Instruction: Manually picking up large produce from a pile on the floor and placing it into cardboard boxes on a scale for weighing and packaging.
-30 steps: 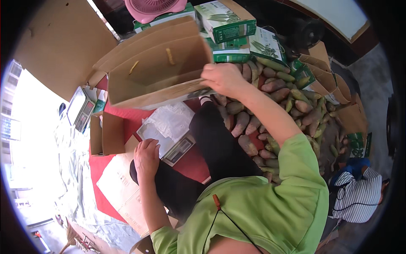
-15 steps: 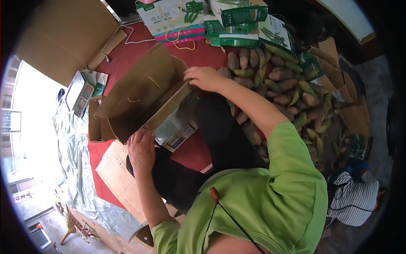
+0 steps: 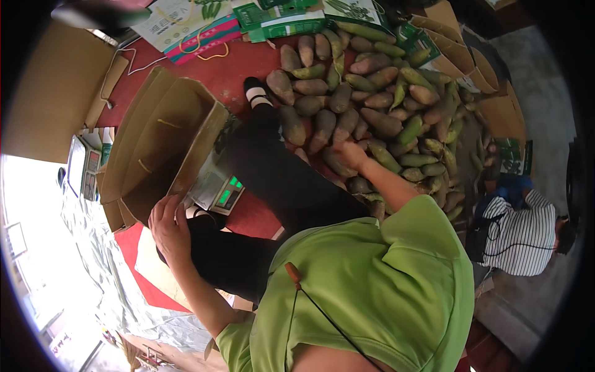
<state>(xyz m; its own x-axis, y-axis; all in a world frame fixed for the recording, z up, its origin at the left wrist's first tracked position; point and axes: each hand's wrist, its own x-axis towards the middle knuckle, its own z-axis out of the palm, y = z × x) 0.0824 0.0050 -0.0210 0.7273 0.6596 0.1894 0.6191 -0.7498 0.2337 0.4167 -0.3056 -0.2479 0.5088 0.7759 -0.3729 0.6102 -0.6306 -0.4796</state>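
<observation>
A tall, open cardboard box [image 3: 201, 139] with yellow cord handles leans to the left on a digital scale [image 3: 224, 197] with lit green digits. My left hand [image 3: 170, 226] is closed on the box's near lower edge. To the right, my right hand [image 3: 350, 155] is down in a heap of radishes [image 3: 381, 121], thick roots with green and purplish-brown skins. Its fingers curl over one brownish radish [image 3: 338, 164], and the fingertips are partly hidden. My dark-trousered leg [image 3: 266, 161] stretches between the box and the heap.
Printed cartons [image 3: 282, 22] and a white gift box [image 3: 180, 28] stand at the far side. Another scale [image 3: 87, 167] is at the left, near plastic sheeting [image 3: 93, 248]. Opened cartons [image 3: 462, 59] border the heap. A person in a striped shirt [image 3: 520, 235] is at the right.
My right hand has left the box rim and reached right onto the radishes. My left hand stays on the box. The scale's green digits now show, and the whole view has shifted.
</observation>
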